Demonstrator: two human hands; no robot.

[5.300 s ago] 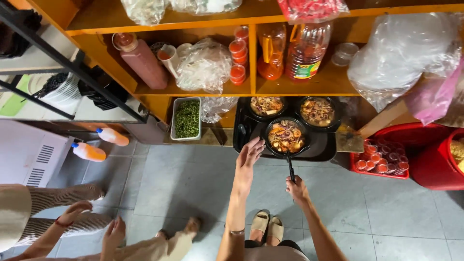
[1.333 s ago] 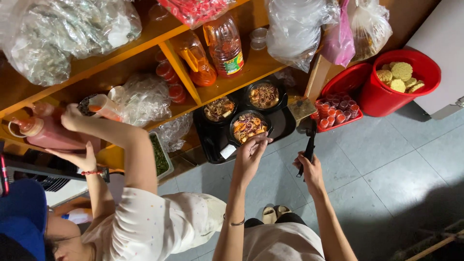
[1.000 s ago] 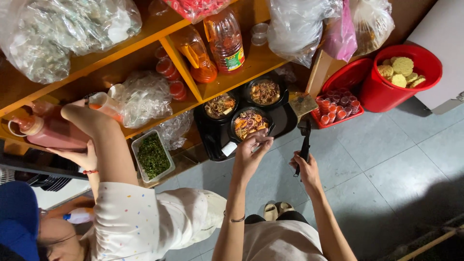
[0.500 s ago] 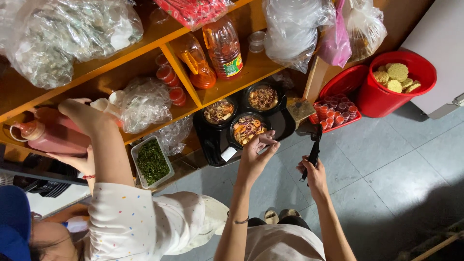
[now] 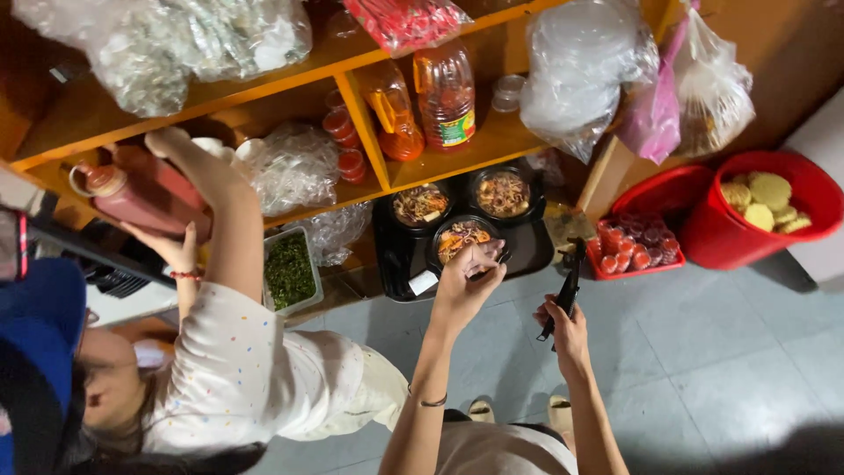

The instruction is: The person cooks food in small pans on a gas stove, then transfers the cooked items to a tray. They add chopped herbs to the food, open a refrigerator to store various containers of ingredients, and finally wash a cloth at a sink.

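Front bowl [image 5: 459, 237] just under left-hand fingers [image 5: 482, 260], touching its rim.

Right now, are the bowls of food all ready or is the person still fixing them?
Looks done: all three black bowls already hold food on the black tray, two at the back and a front bowl. In hand: the left hand pinches over the front bowl, while the right hand holds black tongs off to the side. Left: no bowl has a lid yet.

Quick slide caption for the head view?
Left hand pinches over a filled black bowl on a tray; right hand grips black tongs.
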